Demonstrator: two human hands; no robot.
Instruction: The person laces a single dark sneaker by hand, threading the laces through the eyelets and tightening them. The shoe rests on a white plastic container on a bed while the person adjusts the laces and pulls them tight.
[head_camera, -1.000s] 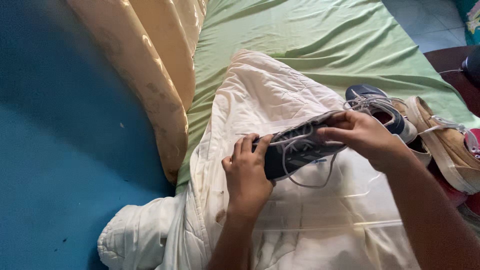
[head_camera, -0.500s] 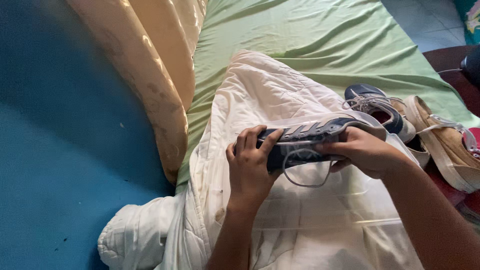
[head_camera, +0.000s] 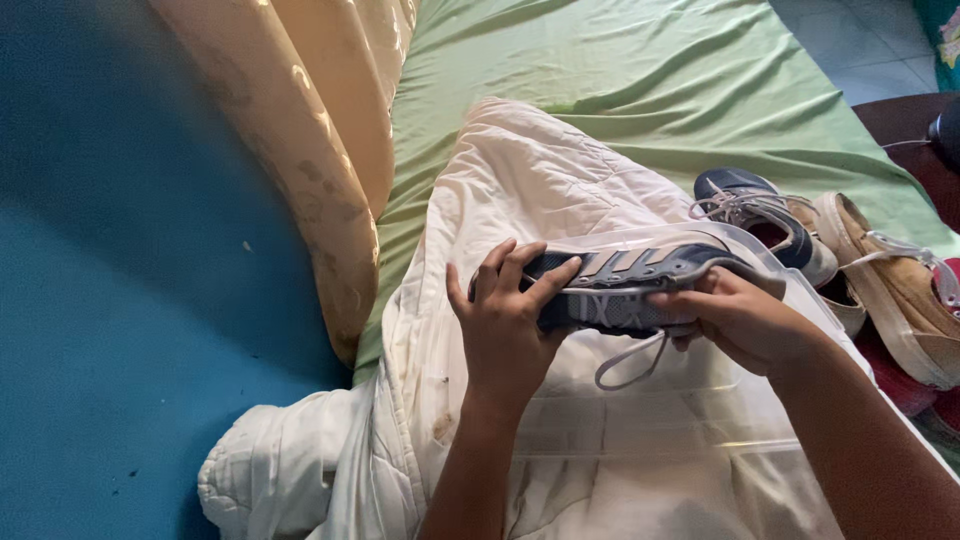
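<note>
Sneaker: navy with grey stripes, held up over the white quilt, in the middle of the view.
Long axis: runs left to right, nearly level; which end is the toe I cannot tell for sure.
Side shown: striped flank faces up towards the camera, pale sole edge along the near side.
Lace: a loose loop hangs below the shoe, between the two hands.
Left hand: fingers curled over the shoe's left end, thumb on the near side, gripping it.
Right hand: fingers closed round the right end from below, holding it.
Quilt: white, crumpled, spread under hands and forearms.
Clear plastic lid: lies flat on the quilt just under the shoe.
Other shoes: second navy sneaker just right and farther; tan canvas shoe beside it at the right edge.
Bed sheet: green, far side.
Curtain: cream, at left against the blue wall.
</note>
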